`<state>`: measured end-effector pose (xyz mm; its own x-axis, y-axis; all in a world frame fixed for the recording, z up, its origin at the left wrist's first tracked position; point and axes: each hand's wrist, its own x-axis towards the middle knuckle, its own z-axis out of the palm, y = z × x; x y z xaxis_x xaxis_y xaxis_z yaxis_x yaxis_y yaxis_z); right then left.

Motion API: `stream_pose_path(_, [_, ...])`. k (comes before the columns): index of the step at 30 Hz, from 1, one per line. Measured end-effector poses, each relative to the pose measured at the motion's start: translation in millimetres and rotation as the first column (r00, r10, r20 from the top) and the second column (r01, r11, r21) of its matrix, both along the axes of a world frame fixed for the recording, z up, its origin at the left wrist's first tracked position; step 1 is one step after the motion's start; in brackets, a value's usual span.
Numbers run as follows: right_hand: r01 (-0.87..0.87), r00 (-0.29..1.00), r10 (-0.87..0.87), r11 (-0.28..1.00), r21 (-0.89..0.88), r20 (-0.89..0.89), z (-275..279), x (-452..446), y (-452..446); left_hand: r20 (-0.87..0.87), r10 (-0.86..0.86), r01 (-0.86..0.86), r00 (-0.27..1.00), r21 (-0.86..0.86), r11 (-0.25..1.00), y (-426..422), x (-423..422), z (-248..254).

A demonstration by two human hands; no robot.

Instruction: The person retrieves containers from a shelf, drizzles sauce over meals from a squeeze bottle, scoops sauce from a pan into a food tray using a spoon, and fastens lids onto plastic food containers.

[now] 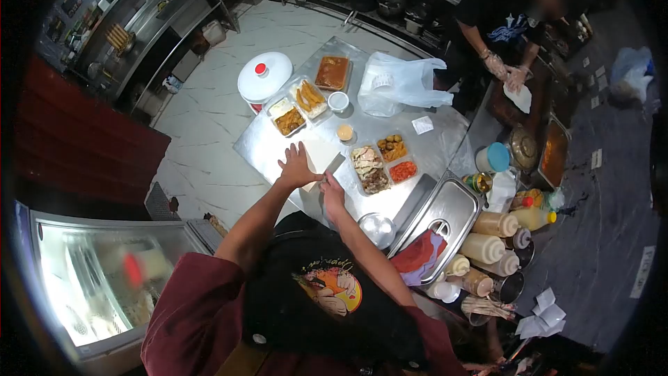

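My left hand (298, 168) lies flat with fingers spread on a pale flat sheet (319, 154) on the steel table. I cannot tell whether the sheet is paper or bread. My right hand (332, 193) is closed round a knife (335, 163), its blade pointing away from me beside the sheet. Just beyond stand a small cup of orange sauce (345, 132) and a clear tray of rice and stewed food (287, 118). To the right is a divided tray (371, 169) with sliced meat, browned pieces and red chopped food.
A white plastic bag (396, 83), a container of brown sauce (332, 73) and a white lidded tub (265, 76) stand at the back. Several sauce bottles (481, 248) crowd the right beside a steel lid (452, 209). A co-worker's gloved hands (506, 74) press white flatbread (518, 98).
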<state>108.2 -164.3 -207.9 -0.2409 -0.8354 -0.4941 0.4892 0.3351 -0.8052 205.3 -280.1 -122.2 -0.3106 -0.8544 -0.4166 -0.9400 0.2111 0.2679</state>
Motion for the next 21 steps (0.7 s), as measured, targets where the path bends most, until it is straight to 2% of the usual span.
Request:
stream_pose_path(3, [0.171,0.985,-0.171,0.985,-0.004,-0.032,-24,16,-7,0.002,-0.008,0.008,1.000,0.007,1.000,2,0,4])
stream_pose_path(6, [0.323,0.934,-0.326,0.945,0.047,0.147,24,13,1,0.048,0.053,-0.050,0.997,-0.050,0.998,9,-6,-4])
stream_pose_path(10, [0.436,0.881,-0.435,0.899,0.039,0.187,-7,1,-10,0.079,0.044,-0.038,0.996,-0.072,0.997,15,-9,-6])
stream_pose_path(16, [0.373,0.924,-0.367,0.926,0.046,-0.105,-2,6,-27,0.096,-0.126,0.140,0.987,-0.158,0.977,17,9,-14])
stream_pose_path(19, [0.367,0.926,-0.363,0.930,0.015,-0.103,-8,3,-28,0.039,-0.151,0.156,0.988,-0.174,0.972,14,15,-16])
stream_pose_path(21, [0.371,0.920,-0.365,0.928,0.022,-0.141,-9,6,-21,0.064,-0.159,0.168,0.985,-0.187,0.968,22,20,-19])
